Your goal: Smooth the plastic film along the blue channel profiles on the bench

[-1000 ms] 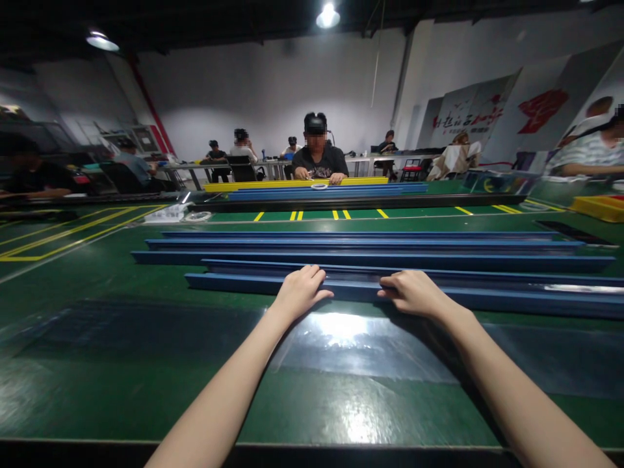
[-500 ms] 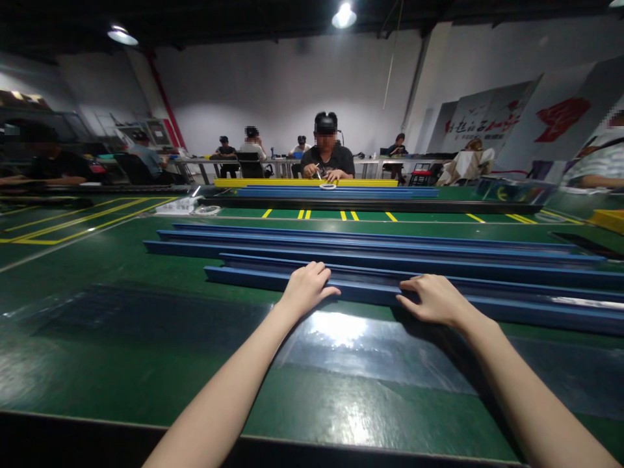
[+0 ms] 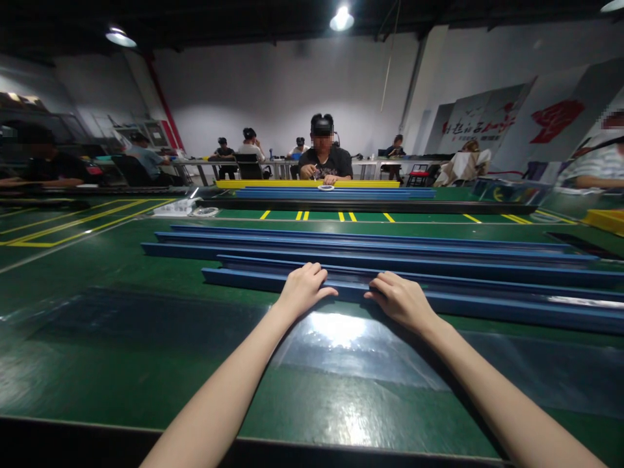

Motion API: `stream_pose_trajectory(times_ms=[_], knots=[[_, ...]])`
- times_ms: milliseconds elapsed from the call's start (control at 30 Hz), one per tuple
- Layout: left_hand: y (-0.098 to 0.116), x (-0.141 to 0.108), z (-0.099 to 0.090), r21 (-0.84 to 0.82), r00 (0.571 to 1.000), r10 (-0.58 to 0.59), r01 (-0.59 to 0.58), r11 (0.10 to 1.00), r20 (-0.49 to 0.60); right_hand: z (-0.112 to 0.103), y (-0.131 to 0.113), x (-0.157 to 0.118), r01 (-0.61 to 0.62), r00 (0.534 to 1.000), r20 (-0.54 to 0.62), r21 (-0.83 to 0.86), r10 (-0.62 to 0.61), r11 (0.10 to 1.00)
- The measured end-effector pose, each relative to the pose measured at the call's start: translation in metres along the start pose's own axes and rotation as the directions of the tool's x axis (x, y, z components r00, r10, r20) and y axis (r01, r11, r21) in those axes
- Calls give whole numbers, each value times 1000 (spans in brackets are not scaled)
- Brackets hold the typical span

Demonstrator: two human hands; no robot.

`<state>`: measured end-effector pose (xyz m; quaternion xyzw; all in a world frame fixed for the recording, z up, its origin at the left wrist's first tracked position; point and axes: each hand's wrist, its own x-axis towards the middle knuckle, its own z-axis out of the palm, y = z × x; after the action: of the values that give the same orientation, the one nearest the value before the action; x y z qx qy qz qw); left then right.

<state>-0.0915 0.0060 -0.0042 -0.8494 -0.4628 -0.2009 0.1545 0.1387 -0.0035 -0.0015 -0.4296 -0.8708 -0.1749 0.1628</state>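
The nearest of the long blue channel-shaped profiles [image 3: 351, 291] lies across the green table [image 3: 121, 396]. My left hand [image 3: 305, 289] grips its near wall, fingers over the top edge and thumb along the front face. To the right, my right hand [image 3: 403, 300] pinches the same wall, its fingers bent over the edge and the thumb in front. A short stretch of blue wall shows between the two hands. Part of the fingers on the far side of the wall is hidden.
Clear plastic film [image 3: 361, 354] lies in front of the profile. More blue profiles [image 3: 273, 255] lie parallel just behind it. Farther back are a black bar [image 3: 390, 207], a yellow bar [image 3: 273, 184] and a white ring [image 3: 325, 188]. A person [image 3: 324, 159] sits opposite.
My right hand has slid left along the profile, closer to my left hand, and its fingers have drawn in on the edge. My left hand has stayed in place.
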Motion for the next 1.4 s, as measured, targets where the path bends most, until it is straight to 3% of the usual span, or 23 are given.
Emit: stream_pose_trajectory(times_ms=[367,733,1400], knots=[[-3,-1,-1,33,999,41,-41,999,23,-8,6,3,12,997,78,3,-12,1000],[-1,-2,-1,52,997,63,-66,996,47,-31,25,-8,-123,959,260,18,114,992],[0,-3,6,53,995,57,-61,997,83,-13,15,-6,-38,964,265,35,27,999]])
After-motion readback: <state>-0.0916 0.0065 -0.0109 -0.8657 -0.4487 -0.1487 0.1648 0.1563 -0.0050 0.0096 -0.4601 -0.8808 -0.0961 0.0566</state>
